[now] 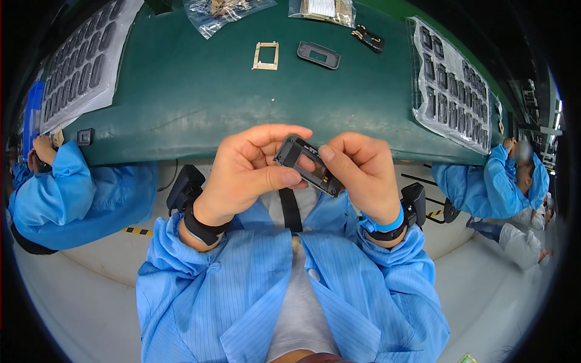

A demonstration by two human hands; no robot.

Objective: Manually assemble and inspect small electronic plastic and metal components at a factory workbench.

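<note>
Between my two hands, just in front of the table's near edge, is a dark grey plastic housing (pixel 295 153) with a rectangular opening, held tilted. My left hand (pixel 251 166) grips its left end, thumb below and index finger stretched along the top. At the right end, my right hand (pixel 363 169) presses its thumb onto the housing's inner face, the other fingers curled behind. A fingertip shows through the opening. Farther off on the table lie a flat tan frame (pixel 275 65), a grey oval-cornered cover (pixel 331 63) and a dark part with gold-coloured spots (pixel 367 38).
The green table (pixel 193 91) spans the view. White trays of dark housings stand at the left (pixel 112 75) and right (pixel 417 91). Clear bags (pixel 209 27) lie at the far edge. Co-workers in blue sit at left (pixel 103 193) and right (pixel 466 187). A small dark part (pixel 90 137) lies near the left worker.
</note>
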